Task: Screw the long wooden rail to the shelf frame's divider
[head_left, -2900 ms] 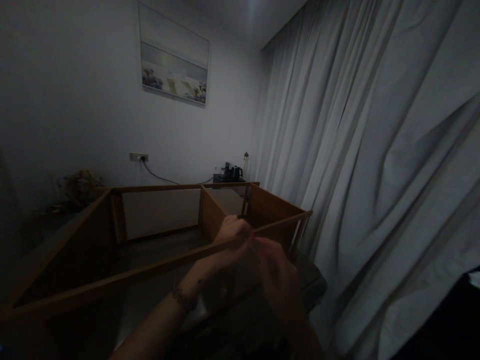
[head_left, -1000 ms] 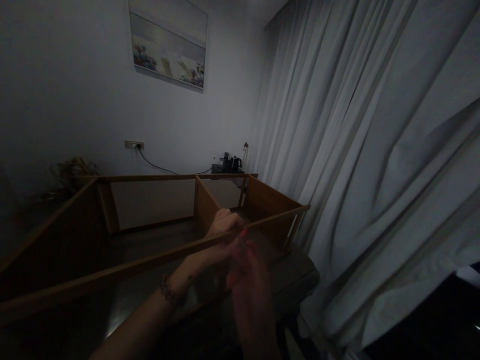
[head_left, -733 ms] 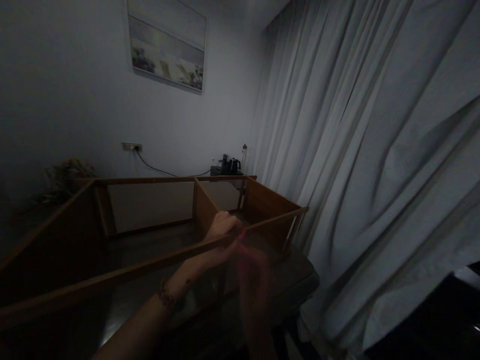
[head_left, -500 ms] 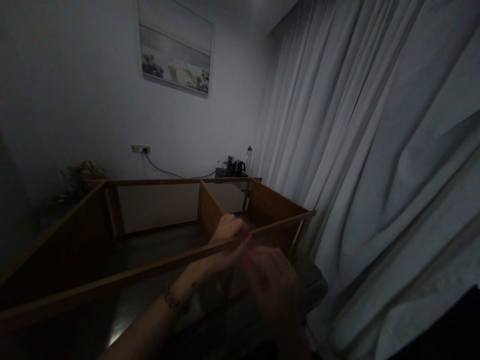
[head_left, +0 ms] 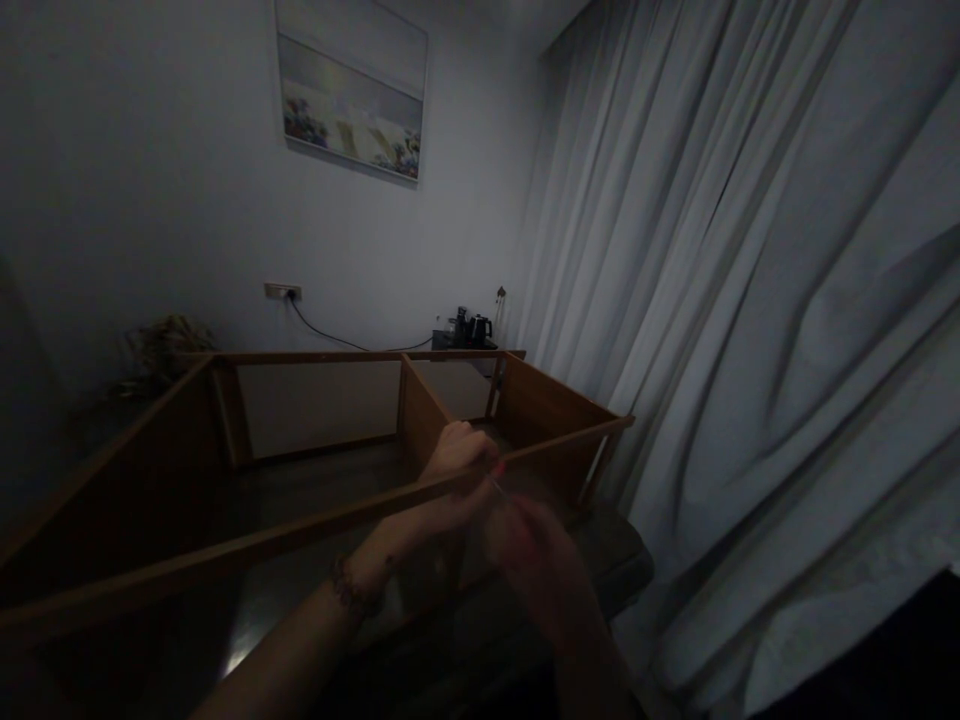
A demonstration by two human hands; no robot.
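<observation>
My left hand (head_left: 457, 452) is closed around the front wooden rail (head_left: 300, 532) of a brown frame, where the middle divider panel (head_left: 427, 405) meets it. Its fingers lie over the far side and the thumb comes underneath. Just right of it and slightly lower, my right hand (head_left: 536, 550) is blurred by motion, its fingers pinched together. A thin, light, rod-like piece (head_left: 499, 487) sticks out from those fingers towards the rail and my left fingertips. Dim light and blur hide what kind of piece it is.
The frame's right side panel (head_left: 555, 395) stands near a long grey curtain (head_left: 675, 300). A dark padded seat or bench (head_left: 619, 555) is below right. Behind the frame are a black kettle (head_left: 480, 328) on a small stand, a wall socket (head_left: 283, 291) with a cord, and dried plants (head_left: 176, 345).
My right hand has drawn slightly down and turned, so the thin rod-like piece now shows between the hands. My left hand keeps its place on the rail.
</observation>
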